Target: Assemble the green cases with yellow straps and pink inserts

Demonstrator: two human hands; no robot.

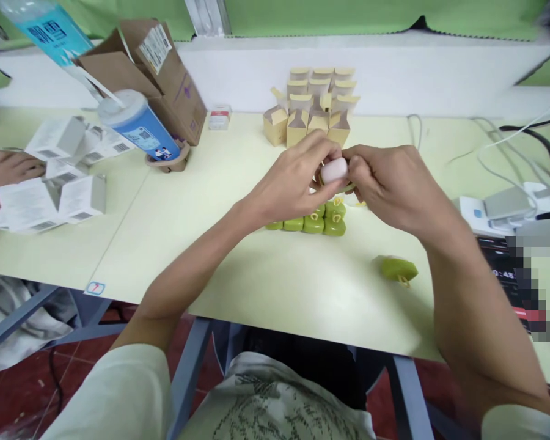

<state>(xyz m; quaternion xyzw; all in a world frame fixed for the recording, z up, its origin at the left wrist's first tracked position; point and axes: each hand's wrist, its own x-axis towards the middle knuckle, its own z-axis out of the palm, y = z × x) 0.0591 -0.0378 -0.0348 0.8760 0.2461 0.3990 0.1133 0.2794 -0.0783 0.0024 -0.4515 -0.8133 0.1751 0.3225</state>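
My left hand (293,177) and my right hand (389,183) meet above the middle of the pale table (275,287). Together they pinch a small white rounded case (334,170) with a green cover (343,186) partly showing beneath it. Both hands have curled fingers closed on this item. Right below them a cluster of several green covers (312,221) with yellow loops lies on the table. One more green cover (398,269) lies alone to the right front.
Open tan cartons (314,104) stand stacked at the back centre. A brown cardboard box (151,67), a blue-and-white bottle (137,125) and white flat boxes (59,183) fill the left, where another person's hand (4,171) rests. Cables and white devices (504,205) lie right.
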